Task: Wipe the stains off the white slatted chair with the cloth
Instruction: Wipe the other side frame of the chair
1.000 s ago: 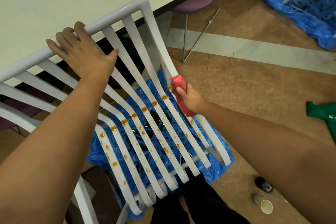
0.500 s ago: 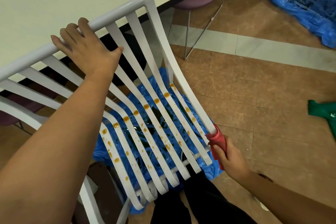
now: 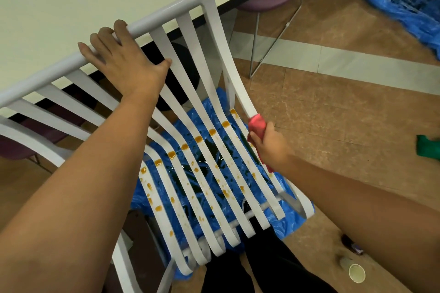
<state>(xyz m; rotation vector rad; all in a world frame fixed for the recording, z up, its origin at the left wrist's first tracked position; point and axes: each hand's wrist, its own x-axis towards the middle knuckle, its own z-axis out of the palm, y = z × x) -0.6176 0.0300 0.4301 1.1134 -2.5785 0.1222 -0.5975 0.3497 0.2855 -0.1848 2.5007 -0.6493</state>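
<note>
Under the left hand (image 3: 123,64), the top rail of the white slatted plastic chair (image 3: 166,13) is gripped, fingers curled over it and thumb against a slat, with the pale desk (image 3: 95,2) just beyond the knuckles. Lower and to the right, the right hand (image 3: 271,147) is closed round a bunched red cloth (image 3: 257,123), which wraps the chair's outer right rail. Between the two hands, on the seat slats just left of the cloth, orange-brown stains (image 3: 197,139) lie in blobs and specks. Crumpled blue plastic sheeting (image 3: 197,112) shows through the slats beneath.
</note>
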